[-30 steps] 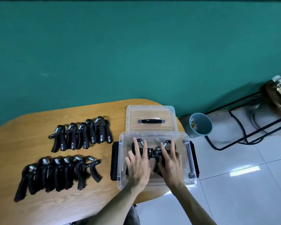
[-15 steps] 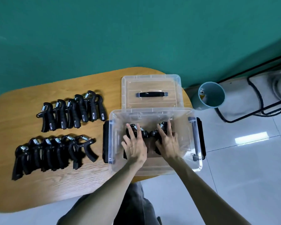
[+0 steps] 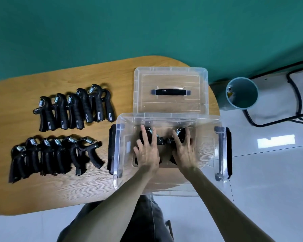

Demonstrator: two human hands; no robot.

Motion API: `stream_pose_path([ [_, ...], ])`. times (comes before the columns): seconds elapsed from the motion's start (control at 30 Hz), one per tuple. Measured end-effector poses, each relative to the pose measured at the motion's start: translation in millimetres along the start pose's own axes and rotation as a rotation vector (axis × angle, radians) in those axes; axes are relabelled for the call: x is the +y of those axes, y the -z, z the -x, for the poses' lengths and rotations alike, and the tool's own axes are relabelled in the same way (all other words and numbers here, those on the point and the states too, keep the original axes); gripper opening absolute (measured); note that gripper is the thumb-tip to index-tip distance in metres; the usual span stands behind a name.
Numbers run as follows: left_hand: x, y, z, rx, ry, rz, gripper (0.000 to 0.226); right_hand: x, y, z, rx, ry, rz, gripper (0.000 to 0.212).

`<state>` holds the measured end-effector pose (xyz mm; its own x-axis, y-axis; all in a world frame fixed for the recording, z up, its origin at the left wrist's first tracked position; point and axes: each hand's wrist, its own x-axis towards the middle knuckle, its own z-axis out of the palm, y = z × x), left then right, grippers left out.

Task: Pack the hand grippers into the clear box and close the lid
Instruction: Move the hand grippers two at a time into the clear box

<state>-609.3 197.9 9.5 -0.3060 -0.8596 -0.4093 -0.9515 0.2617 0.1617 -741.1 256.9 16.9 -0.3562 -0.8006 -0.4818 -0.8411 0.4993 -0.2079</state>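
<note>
A rounded wooden table (image 3: 77, 189) stands on pale floor tiles before a teal wall. At the bottom of the frame the person's two bare forearms reach up into the clear box (image 3: 208, 154), which sits open at the table's right end, lower centre-right of the frame. Inside it the left hand (image 3: 147, 152) and the right hand (image 3: 184, 151) lie flat with fingers spread, each pressing down on a black hand gripper (image 3: 160, 140) on the box floor; neither hand is closed round anything. Left of the box, two rows of hand grippers lie on the wood: a nearer row (image 3: 56, 154) and a farther row (image 3: 75, 107). Beyond the box, touching its far wall, the clear lid (image 3: 171, 77) lies flat, black handle up. Right of the lid, a teal bin (image 3: 241, 93) stands on the floor.
</note>
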Motion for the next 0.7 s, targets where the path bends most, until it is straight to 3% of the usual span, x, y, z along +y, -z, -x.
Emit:
stream_pose_path([
  [0.07,-1,-2,0,0.01,-0.017,-0.012,0.105,1,-2,-2,-0.012,-0.003,0.059,0.092],
  [0.23,1,-4,1,0.032,-0.015,-0.021,0.108,2,-1,-4,-0.039,-0.01,0.07,0.083],
  [0.33,-2,-4,1,0.031,-0.056,0.008,0.098,3,-4,-8,0.016,-0.027,0.027,0.082],
  [0.47,-10,2,6,0.032,-0.116,0.028,0.083,-5,7,0,0.119,-0.068,0.007,0.066],
  [0.6,-12,34,13,-0.015,-0.145,-0.037,0.073,-21,28,13,0.213,-0.038,0.064,0.07],
  [0.7,-21,69,15,0.103,-0.278,-0.026,0.062,-37,42,23,0.267,0.007,0.095,0.075],
])
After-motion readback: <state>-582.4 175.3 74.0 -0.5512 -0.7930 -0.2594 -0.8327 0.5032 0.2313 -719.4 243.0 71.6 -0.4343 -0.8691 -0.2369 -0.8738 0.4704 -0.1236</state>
